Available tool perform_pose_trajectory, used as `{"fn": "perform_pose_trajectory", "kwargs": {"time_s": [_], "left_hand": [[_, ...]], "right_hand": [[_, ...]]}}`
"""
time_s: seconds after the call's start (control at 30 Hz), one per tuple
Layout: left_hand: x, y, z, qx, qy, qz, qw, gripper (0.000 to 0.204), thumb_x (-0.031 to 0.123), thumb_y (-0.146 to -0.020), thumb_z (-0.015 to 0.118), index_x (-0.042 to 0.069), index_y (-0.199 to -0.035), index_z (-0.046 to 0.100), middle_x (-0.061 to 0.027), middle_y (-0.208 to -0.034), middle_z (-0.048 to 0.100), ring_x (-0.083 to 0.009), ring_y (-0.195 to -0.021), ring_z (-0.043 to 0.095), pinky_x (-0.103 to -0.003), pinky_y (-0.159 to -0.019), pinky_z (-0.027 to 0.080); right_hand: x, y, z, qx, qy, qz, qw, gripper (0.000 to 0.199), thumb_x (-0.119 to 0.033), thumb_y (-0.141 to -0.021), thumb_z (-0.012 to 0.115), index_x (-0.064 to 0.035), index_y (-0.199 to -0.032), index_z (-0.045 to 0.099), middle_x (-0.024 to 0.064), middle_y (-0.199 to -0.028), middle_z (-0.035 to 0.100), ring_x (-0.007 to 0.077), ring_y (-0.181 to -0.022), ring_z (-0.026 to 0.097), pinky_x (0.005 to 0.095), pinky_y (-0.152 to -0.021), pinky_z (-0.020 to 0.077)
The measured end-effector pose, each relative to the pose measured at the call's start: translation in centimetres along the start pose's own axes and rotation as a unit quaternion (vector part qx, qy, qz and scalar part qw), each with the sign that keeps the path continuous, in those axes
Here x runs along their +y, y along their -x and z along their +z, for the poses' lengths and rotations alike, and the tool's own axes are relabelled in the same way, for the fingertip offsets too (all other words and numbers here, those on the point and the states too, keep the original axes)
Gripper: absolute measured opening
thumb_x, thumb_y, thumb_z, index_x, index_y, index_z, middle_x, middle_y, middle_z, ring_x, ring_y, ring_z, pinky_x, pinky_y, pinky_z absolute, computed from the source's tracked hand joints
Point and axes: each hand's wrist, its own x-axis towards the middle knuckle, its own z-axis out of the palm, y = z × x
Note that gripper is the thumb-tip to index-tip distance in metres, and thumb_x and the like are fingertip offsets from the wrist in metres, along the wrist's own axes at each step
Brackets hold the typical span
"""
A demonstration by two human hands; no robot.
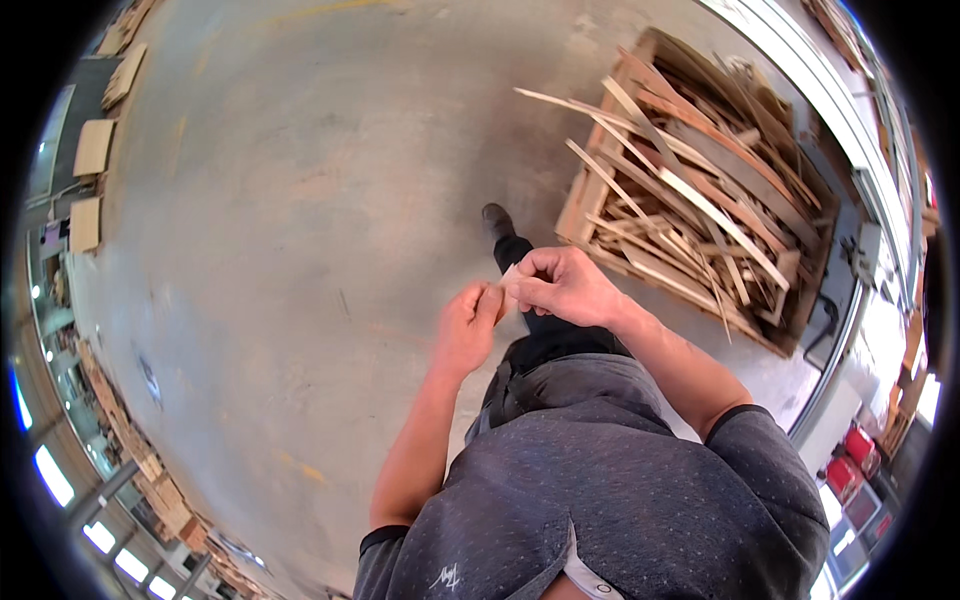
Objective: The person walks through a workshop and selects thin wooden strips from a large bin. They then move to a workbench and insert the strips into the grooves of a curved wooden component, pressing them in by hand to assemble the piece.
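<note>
My left hand and my right hand meet in front of my body, at about waist height. Between their fingertips is a small, thin, pale tan piece, pinched from both sides. Its kind cannot be made out, as the fingers cover most of it. Both hands are closed, thumbs pressed against the fingers. Below them one leg in dark trousers and a dark shoe show on the floor.
A large wooden crate heaped with scrap wood strips stands at the right, some strips jutting past its rim. Beyond it runs a white metal rail. Stacked boards line the far left of the grey concrete floor.
</note>
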Motion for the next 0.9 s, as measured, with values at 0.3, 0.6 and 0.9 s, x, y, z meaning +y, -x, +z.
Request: {"fn": "perform_pose_trajectory", "kwargs": {"time_s": [0.3, 0.6, 0.9], "left_hand": [[11.8, -17.2, -12.6, -0.019, 0.317, -0.096, 0.944, 0.032, 0.029, -0.107, 0.043, 0.008, -0.086, 0.055, 0.0071, -0.064, 0.038, -0.006, -0.057, 0.033, -0.026, -0.052, 0.027], [18.3, -28.6, -24.6, 0.165, -0.1, 0.061, 0.979, 0.027, 0.025, -0.101, 0.053, 0.002, -0.086, 0.056, -0.0106, -0.067, 0.054, -0.0251, -0.059, 0.049, -0.038, -0.059, 0.043], [20.0, -41.2, -40.8, 0.184, -0.278, 0.175, 0.926, 0.015, 0.017, -0.093, 0.062, 0.003, -0.089, 0.062, -0.0187, -0.082, 0.064, -0.0415, -0.079, 0.061, -0.05, -0.066, 0.048]], "right_hand": [[-16.4, -18.7, -2.1, -0.035, -0.06, -0.052, 0.996, 0.015, -0.011, -0.091, 0.068, 0.0032, -0.094, 0.067, 0.0068, -0.086, 0.072, 0.0119, -0.081, 0.065, 0.0285, -0.076, 0.0523], [-28.5, -33.7, -3.2, -0.023, 0.111, -0.079, 0.99, 0.027, -0.023, -0.094, 0.065, 0.0009, -0.081, 0.064, 0.0002, -0.066, 0.058, 0.0066, -0.065, 0.051, 0.0284, -0.059, 0.046], [-34.5, -51.5, -1.8, -0.135, -0.011, -0.003, 0.991, 0.02, -0.02, -0.102, 0.055, -0.0035, -0.097, 0.065, 0.0048, -0.082, 0.07, 0.0099, -0.072, 0.064, 0.0265, -0.067, 0.0541]]}}
